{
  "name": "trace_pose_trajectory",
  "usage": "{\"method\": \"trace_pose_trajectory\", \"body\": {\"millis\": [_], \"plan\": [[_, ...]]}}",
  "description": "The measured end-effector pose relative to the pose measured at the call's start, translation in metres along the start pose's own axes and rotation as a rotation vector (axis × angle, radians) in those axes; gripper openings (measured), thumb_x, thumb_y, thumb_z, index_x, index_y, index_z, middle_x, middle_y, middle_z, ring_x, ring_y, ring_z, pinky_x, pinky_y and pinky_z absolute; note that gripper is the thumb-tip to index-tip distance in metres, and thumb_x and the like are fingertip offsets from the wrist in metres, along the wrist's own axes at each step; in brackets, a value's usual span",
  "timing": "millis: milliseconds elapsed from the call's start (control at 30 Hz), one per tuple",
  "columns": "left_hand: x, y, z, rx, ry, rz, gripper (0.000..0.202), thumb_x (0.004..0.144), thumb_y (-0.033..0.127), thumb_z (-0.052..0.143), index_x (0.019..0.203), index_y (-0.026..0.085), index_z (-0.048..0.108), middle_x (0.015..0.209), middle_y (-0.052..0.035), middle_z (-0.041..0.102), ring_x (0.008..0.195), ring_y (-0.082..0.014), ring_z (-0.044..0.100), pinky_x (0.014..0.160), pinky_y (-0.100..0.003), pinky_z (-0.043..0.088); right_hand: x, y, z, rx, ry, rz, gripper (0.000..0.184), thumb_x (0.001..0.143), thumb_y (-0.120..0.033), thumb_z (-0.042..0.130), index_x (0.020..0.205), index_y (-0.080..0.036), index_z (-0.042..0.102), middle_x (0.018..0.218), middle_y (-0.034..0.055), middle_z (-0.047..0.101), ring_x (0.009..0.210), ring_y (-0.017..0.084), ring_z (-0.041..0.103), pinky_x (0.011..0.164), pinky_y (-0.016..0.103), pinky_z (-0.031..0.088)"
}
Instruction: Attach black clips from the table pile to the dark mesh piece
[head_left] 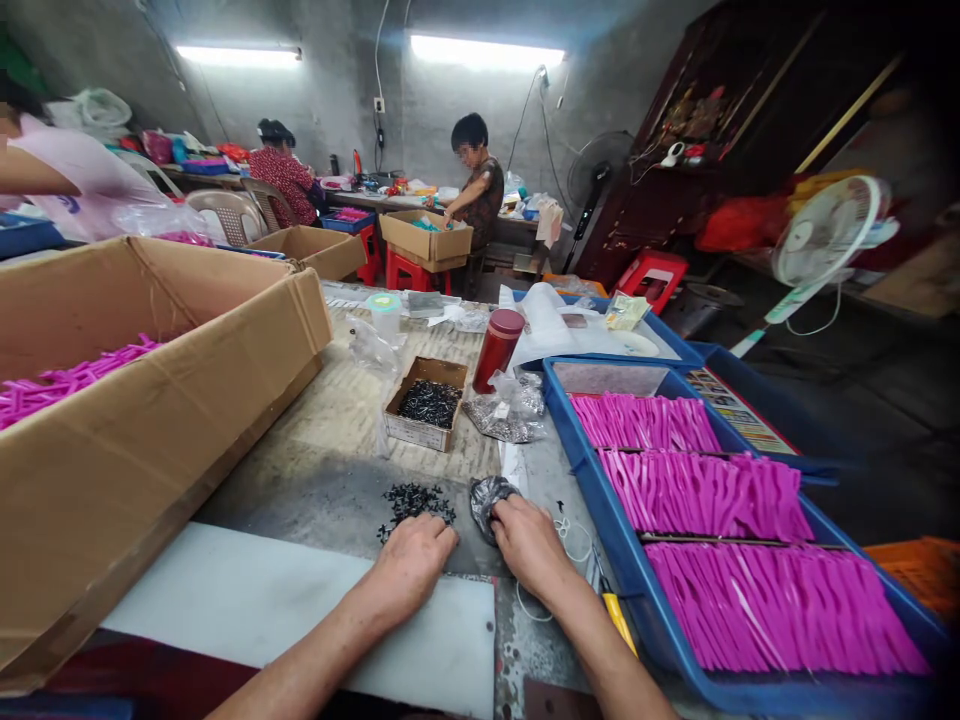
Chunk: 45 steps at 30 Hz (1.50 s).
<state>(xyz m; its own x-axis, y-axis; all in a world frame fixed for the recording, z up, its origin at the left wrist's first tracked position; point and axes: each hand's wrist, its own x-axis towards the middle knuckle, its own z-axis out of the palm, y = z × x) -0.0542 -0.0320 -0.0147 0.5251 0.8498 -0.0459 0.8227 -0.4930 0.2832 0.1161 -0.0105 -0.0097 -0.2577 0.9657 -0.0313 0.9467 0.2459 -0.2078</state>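
Small black plastic parts (420,498) lie in a loose pile on the table. My left hand (418,562) rests at the near edge of that pile, its fingers curled down and closed; whatever is under the fingertips is hidden. To its right, my right hand (531,540) grips the edge of a crumpled dark plastic bag (489,503), whose contents I cannot make out. Beyond the pile stands a small cardboard box (420,434) holding more black pieces. A white board (300,590) lies under my left forearm.
A large cardboard box (150,430) of magenta pieces stands left. On the right, a blue tray (559,440) holds rows of magenta strips (705,490). A yellow-handled tool (619,622) lies beside my right forearm. A red cylinder (498,350) stands farther back. Several people work behind.
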Motion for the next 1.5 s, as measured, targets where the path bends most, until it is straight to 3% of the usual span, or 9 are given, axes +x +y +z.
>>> {"method": "trace_pose_trajectory", "body": {"millis": [233,433,600,833,967,1067,1300,1500], "plan": [[-0.008,-0.004,-0.002,-0.257,0.119,-0.093,0.026,0.08,0.016,0.03,0.077,0.018,0.056,0.07,-0.0005,0.047,0.067,-0.0121,0.046,0.058,-0.02,0.035,0.002,-0.001,-0.003,-0.108,-0.057,-0.035,0.017,0.075,-0.011,0.04,0.076,-0.018,0.055,0.079,0.0053,0.058,0.075,0.019,0.053,0.06,0.028,0.027],[-0.014,-0.011,-0.005,-0.506,0.249,-0.125,0.023,0.078,0.017,0.036,0.075,0.017,0.058,0.069,-0.0022,0.054,0.064,-0.011,0.051,0.059,-0.019,0.04,-0.001,0.001,0.001,-0.092,-0.027,-0.023,0.016,0.076,-0.012,0.039,0.076,-0.017,0.054,0.078,0.0051,0.058,0.075,0.018,0.052,0.062,0.028,0.026],[-0.016,-0.006,-0.012,-0.594,0.216,-0.239,0.018,0.072,0.017,0.043,0.071,0.018,0.061,0.069,-0.0015,0.061,0.064,-0.0123,0.055,0.062,-0.021,0.042,-0.002,0.003,0.006,-0.008,0.079,-0.032,0.016,0.076,-0.01,0.038,0.076,-0.016,0.053,0.076,0.006,0.059,0.073,0.018,0.052,0.062,0.028,0.028],[-0.015,-0.004,-0.002,-0.659,0.209,-0.238,0.022,0.071,0.017,0.044,0.083,0.018,0.063,0.076,-0.0026,0.063,0.071,-0.0135,0.056,0.065,-0.021,0.042,-0.005,0.007,0.015,0.174,0.253,-0.077,0.017,0.075,-0.01,0.037,0.073,-0.016,0.052,0.069,0.005,0.059,0.069,0.018,0.053,0.062,0.028,0.034],[-0.014,0.0,-0.005,-0.703,0.177,-0.264,0.019,0.068,0.018,0.046,0.075,0.017,0.064,0.07,-0.0022,0.063,0.066,-0.0135,0.056,0.062,-0.02,0.042,-0.006,0.01,0.017,0.249,0.277,-0.109,0.022,0.075,-0.009,0.036,0.085,-0.014,0.054,0.075,0.0071,0.059,0.075,0.019,0.053,0.065,0.029,0.038],[-0.012,0.003,-0.007,-0.737,0.16,-0.289,0.017,0.067,0.018,0.047,0.069,0.016,0.064,0.066,-0.0011,0.062,0.061,-0.0133,0.055,0.06,-0.021,0.041,-0.007,0.013,0.016,0.299,0.258,-0.111,0.023,0.075,-0.01,0.035,0.084,-0.014,0.055,0.076,0.008,0.059,0.075,0.019,0.053,0.066,0.03,0.04],[-0.007,0.007,-0.009,-0.737,0.216,-0.274,0.012,0.064,0.017,0.049,0.062,0.016,0.061,0.063,-0.0013,0.059,0.061,-0.0128,0.053,0.058,-0.02,0.039,-0.013,0.009,0.004,0.586,0.286,0.028,0.018,0.075,-0.019,0.038,0.078,-0.016,0.055,0.074,0.0064,0.059,0.072,0.019,0.053,0.066,0.029,0.039],[-0.002,0.012,-0.012,-0.791,0.224,-0.297,0.011,0.064,0.019,0.05,0.058,0.015,0.058,0.058,-0.0001,0.053,0.056,-0.0118,0.048,0.054,-0.02,0.036,-0.017,0.003,-0.003,1.196,0.276,0.253,0.019,0.068,-0.033,0.049,0.068,-0.015,0.054,0.053,-0.0019,0.05,0.05,0.012,0.045,0.048,0.022,0.035]]}}
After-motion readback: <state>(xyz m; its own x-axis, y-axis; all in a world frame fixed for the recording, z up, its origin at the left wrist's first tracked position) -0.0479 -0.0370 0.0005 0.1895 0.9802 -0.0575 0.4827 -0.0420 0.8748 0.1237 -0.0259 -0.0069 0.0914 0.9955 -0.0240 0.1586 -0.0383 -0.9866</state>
